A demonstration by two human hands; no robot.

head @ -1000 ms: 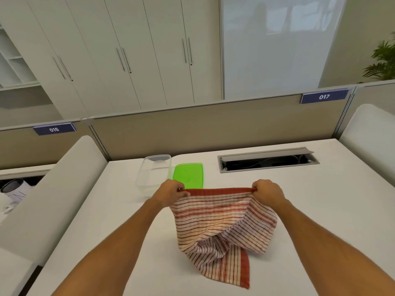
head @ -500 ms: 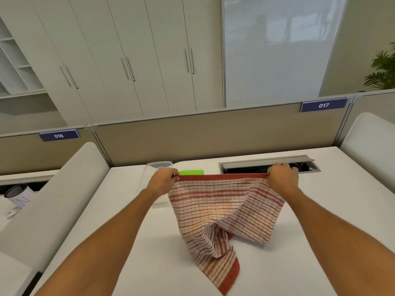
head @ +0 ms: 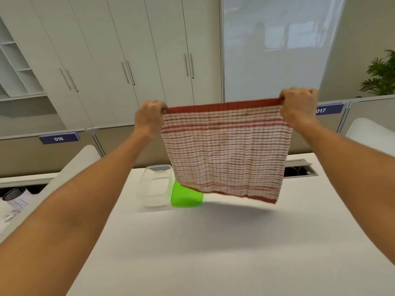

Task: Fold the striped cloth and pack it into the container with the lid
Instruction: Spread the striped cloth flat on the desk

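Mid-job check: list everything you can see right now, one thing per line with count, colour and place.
cloth: 1, red and white striped, held up spread above the table, hanging clear of it
container: 1, clear, on the table, left of the lid, open
lid: 1, green, flat on the table beside the container, partly behind the cloth
table: 1, white, under everything
cable slot: 1, grey, in the far right of the table
number signs: 2, blue, on the partition
cupboards: several doors, white, back wall
plant: 1, green, far right
left hand: grips the cloth's top left corner
right hand: grips the top right corner
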